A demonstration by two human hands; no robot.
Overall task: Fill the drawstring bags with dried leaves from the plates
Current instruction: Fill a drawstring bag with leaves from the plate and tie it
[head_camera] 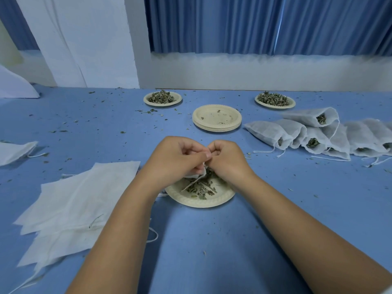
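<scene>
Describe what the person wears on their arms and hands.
The left hand and right hand are ungloved, with no rings showing. Both forearms are bare: no watch, bracelet or cuff. A pale sliver at the lower right corner may be a sleeve edge; too little shows to tell.

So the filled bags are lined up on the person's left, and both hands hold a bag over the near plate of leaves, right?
Not quite. The head view shows the filled bags lined up on the person's right; the left side has the flat empty bags. The rest stands: the left hand and right hand hold a bag over the near plate of leaves.
</scene>
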